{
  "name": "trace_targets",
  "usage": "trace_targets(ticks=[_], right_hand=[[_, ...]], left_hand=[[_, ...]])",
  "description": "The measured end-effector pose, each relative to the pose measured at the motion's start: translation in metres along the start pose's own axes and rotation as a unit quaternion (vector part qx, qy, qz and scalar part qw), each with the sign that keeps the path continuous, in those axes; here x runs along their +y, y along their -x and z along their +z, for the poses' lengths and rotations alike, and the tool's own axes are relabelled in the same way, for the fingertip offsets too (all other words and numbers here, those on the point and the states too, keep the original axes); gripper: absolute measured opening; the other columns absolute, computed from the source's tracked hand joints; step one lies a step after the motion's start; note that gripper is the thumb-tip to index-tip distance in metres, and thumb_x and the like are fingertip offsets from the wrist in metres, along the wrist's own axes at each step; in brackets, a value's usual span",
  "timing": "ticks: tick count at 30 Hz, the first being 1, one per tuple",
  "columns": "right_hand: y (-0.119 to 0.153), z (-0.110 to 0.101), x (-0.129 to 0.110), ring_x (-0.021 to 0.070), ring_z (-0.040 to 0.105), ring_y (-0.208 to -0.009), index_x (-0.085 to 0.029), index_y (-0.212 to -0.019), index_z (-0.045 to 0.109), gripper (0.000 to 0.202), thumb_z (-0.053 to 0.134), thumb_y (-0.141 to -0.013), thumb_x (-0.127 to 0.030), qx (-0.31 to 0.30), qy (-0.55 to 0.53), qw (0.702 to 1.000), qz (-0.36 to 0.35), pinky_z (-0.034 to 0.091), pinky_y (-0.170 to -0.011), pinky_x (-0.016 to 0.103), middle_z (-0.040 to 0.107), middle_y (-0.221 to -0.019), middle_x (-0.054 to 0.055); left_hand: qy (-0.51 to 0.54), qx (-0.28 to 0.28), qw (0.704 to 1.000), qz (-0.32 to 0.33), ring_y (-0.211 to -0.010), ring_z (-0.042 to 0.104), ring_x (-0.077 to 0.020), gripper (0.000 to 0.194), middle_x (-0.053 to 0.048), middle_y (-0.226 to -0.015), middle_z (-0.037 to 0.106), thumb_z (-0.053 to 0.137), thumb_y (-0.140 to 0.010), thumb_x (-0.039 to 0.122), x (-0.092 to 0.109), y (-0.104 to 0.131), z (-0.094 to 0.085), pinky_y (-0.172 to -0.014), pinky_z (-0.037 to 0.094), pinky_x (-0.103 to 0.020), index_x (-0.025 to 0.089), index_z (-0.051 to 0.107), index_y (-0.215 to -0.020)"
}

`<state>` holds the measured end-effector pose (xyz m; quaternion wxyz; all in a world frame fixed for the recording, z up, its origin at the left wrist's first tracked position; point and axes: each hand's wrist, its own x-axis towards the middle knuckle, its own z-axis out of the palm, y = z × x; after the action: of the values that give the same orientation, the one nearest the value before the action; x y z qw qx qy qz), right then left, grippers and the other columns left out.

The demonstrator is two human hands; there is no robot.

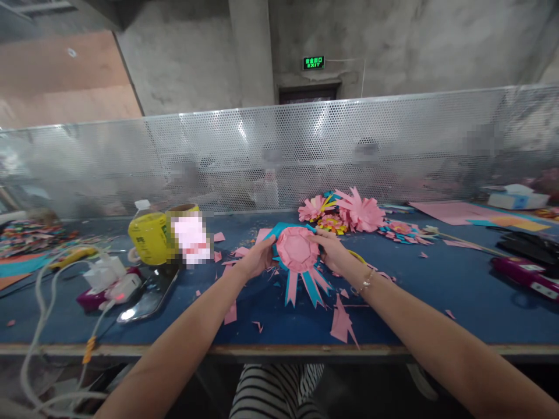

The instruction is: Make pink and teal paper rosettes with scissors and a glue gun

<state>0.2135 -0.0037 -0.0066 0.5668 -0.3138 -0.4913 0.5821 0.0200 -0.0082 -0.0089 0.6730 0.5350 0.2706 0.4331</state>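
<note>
Both hands met over the middle of the blue tabletop (437,302), a little back from its near edge; the left hand (257,259) pinched the left rim of a pink and blue paper flower (298,251), thumb on top and fingers curled beneath, while the right hand (332,249) gripped the right rim the same way, a thin bracelet (365,285) at its wrist. Between them the flower was held just above the cloth, its round pink centre turned up and its pointed pink and blue strips hanging toward the near edge.

Seen from the head camera, the step looked like shaping or pressing the folded centre of the piece, with the strips already cut; I judged the next move to call for a light, even squeeze around the rim, since the paper would crease or tear under a hard grip.

Pink paper scraps (340,321) lay scattered along the near edge; finished flowers (356,210) sat toward the far edge, right of centre; a yellow bottle (148,235) stood toward the far left; a perforated metal screen (279,157) ran along the far edge.
</note>
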Motion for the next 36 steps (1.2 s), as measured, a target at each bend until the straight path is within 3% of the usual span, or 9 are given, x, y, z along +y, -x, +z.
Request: trace_targets(ticks=[6,10,13,16,20,29,36], right_hand=[[-0.002,-0.001,0.002,0.0071,0.045,-0.050,-0.020,-0.063,0.055,0.019,0.069,-0.051,-0.025,0.016,0.002,1.000,0.011,0.031,-0.046,0.020,0.054,-0.055,-0.006],[-0.003,-0.001,0.003,0.0070,0.045,-0.050,-0.020,-0.063,0.055,0.019,0.069,-0.051,-0.026,0.014,0.004,1.000,0.008,0.031,-0.046,0.020,0.054,-0.054,-0.007],[-0.003,-0.001,0.003,0.0068,0.044,-0.049,-0.020,-0.063,0.056,0.019,0.069,-0.050,-0.026,0.014,0.004,1.000,0.006,0.031,-0.045,0.020,0.054,-0.054,-0.006],[-0.002,-0.001,0.002,0.0068,0.044,-0.049,-0.020,-0.063,0.056,0.019,0.069,-0.050,-0.026,0.009,0.008,1.000,0.001,0.031,-0.045,0.020,0.054,-0.054,-0.006],[-0.002,-0.001,0.001,0.0077,0.045,-0.051,-0.020,-0.063,0.056,0.019,0.069,-0.051,-0.027,0.006,0.014,1.000,0.002,0.031,-0.046,0.021,0.055,-0.055,-0.005],[-0.002,-0.002,0.001,0.0064,0.044,-0.049,-0.019,-0.061,0.055,0.019,0.069,-0.051,-0.026,0.015,0.012,1.000,0.007,0.030,-0.045,0.020,0.053,-0.053,-0.007],[-0.002,-0.003,0.001,0.0070,0.044,-0.050,-0.020,-0.063,0.056,0.018,0.069,-0.051,-0.026,0.013,0.021,1.000,0.005,0.029,-0.045,0.020,0.054,-0.054,-0.007]], left_hand=[[0.024,-0.007,0.999,-0.021,-0.056,0.054,-0.0117,0.023,-0.002,-0.070,0.060,0.051,-0.072,0.038,0.004,0.003,0.005,-0.049,0.042,-0.022,0.017,0.057,-0.079],[0.030,0.024,0.999,-0.012,-0.060,0.056,-0.0132,0.028,-0.002,-0.071,0.059,0.053,-0.069,0.042,0.006,0.002,0.007,-0.052,0.044,-0.024,0.017,0.056,-0.080],[0.025,0.092,0.995,0.034,-0.061,0.055,-0.0117,0.029,-0.001,-0.071,0.058,0.059,-0.064,0.041,0.005,-0.003,0.002,-0.051,0.043,-0.023,0.017,0.056,-0.081],[0.008,0.195,0.975,0.108,-0.058,0.053,-0.0076,0.027,0.002,-0.064,0.056,0.070,-0.054,0.026,0.004,-0.009,-0.006,-0.052,0.042,-0.019,0.016,0.055,-0.074],[0.008,0.280,0.951,0.133,-0.054,0.052,-0.0060,0.029,0.004,-0.055,0.054,0.074,-0.043,0.015,0.002,-0.015,-0.016,-0.058,0.044,-0.020,0.014,0.053,-0.063],[0.005,0.268,0.954,0.134,-0.046,0.048,-0.0042,0.030,0.005,-0.047,0.051,0.077,-0.038,0.024,0.004,-0.015,-0.014,-0.053,0.043,-0.019,0.012,0.055,-0.055],[0.020,0.264,0.955,0.133,-0.050,0.053,-0.0061,0.029,0.003,-0.050,0.057,0.077,-0.036,0.017,0.004,-0.015,-0.015,-0.057,0.046,-0.021,0.012,0.058,-0.057]])
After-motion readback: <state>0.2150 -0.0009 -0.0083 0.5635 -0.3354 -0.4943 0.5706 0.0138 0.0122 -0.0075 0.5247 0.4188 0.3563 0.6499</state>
